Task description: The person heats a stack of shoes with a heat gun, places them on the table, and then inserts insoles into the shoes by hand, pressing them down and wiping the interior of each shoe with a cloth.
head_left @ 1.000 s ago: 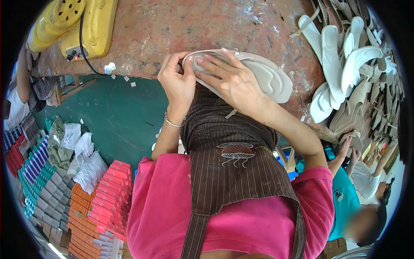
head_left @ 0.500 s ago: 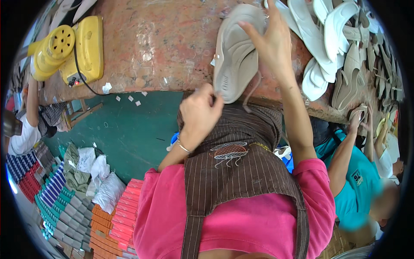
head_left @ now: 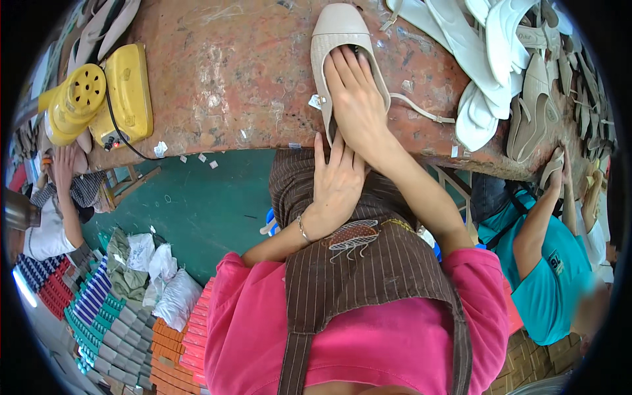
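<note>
A beige closed-toe shoe (head_left: 340, 25) lies on the worktable, toe pointing away from me and opening upward. My right hand (head_left: 359, 108) reaches into it, fingers stretched flat and fingertips hidden under the front part. Below it, my left hand (head_left: 338, 181) is at the heel end, its fingers spread and extended toward the shoe's back edge; its thumb is hidden. A thin ankle strap (head_left: 421, 108) with a small buckle trails off to the right across the table. A small white tag (head_left: 315, 101) sits at the shoe's left side.
White insoles (head_left: 477, 118) are heaped to the right, beside more beige shoes (head_left: 532, 112). A yellow machine with a cord (head_left: 128, 92) stands at left. Co-workers sit on both sides, one in a teal shirt (head_left: 550, 263). Stacked coloured pieces (head_left: 105, 329) lie lower left.
Earlier a contoured sole surface faced up; now the shoe's toe and opening show. My right hand has moved down into the shoe, and my left hand has shifted right under its heel.
</note>
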Motion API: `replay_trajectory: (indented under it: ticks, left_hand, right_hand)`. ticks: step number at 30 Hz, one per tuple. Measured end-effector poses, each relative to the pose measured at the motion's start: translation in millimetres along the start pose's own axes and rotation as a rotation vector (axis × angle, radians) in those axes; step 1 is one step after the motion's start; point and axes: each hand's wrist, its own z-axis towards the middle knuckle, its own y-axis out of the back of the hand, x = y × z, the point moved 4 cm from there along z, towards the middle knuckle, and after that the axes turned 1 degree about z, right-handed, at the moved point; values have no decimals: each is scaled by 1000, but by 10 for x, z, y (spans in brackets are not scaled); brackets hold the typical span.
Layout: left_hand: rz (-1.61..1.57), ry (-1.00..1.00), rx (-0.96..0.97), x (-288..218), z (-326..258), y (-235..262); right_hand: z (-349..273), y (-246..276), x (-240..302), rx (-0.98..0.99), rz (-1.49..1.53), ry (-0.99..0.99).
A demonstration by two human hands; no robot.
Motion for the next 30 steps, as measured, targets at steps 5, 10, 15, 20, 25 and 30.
replay_trajectory:
  ticks: [5,10,15,20,25,30]
  left_hand:
    - [-91,62,10,0,25,31]
    - [-47,38,-21,-37,28,49]
    - [-57,-10,-64,64,-3,-10]
    - [-49,-14,-95,27,27,61]
    - [-80,-17,-122,80,51,42]
    - [-96,-43,-121,69,104,173]
  right_hand:
    - [95,-3,-12,213,19,-117]
    - [59,-45,-55,12,-206,36]
    - [64,35,-31,-49,-48,84]
    - [-158,59,103,117,37,99]
    - [-17,-81,96,-72,-184,113]
    - [300,-190,-74,156,-184,-46]
